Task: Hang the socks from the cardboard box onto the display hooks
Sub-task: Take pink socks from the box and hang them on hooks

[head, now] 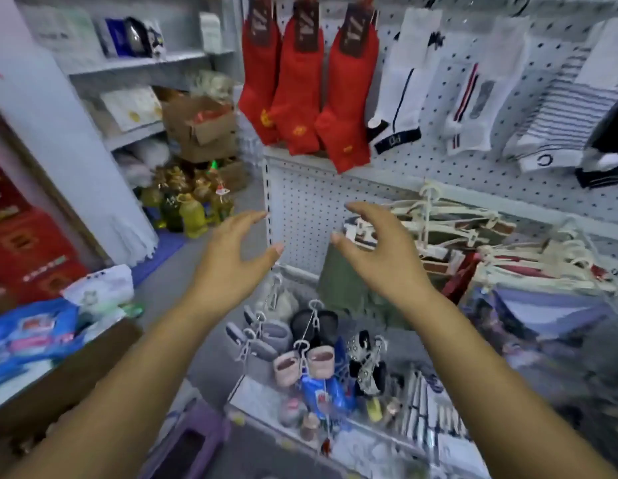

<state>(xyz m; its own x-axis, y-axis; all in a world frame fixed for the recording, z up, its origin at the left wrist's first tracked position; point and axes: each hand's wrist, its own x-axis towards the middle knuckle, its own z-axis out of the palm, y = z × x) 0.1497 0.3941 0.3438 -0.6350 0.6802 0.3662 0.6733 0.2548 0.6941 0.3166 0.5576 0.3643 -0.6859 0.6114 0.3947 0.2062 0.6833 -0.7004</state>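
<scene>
Cardboard shows low and well to the left of your left hand: the cardboard box (93,361), with blue packets (31,335) showing over its rim. Your left hand (231,261) is stretched out in front of you, fingers straight and spread, with nothing in it. Above both hands, 3 red socks (300,88) hang side by side on the pegboard (300,209). Your right hand (373,254) faces the left one across a small gap, fingers loosely curved and thumb out, and it too grips nothing. Just right of that hand lies a bundle of white hangers (449,219). Higher up and to its right hang white socks (404,84) and striped socks (563,108). Below, between your wrists, small clipped items (314,340) dangle.
</scene>
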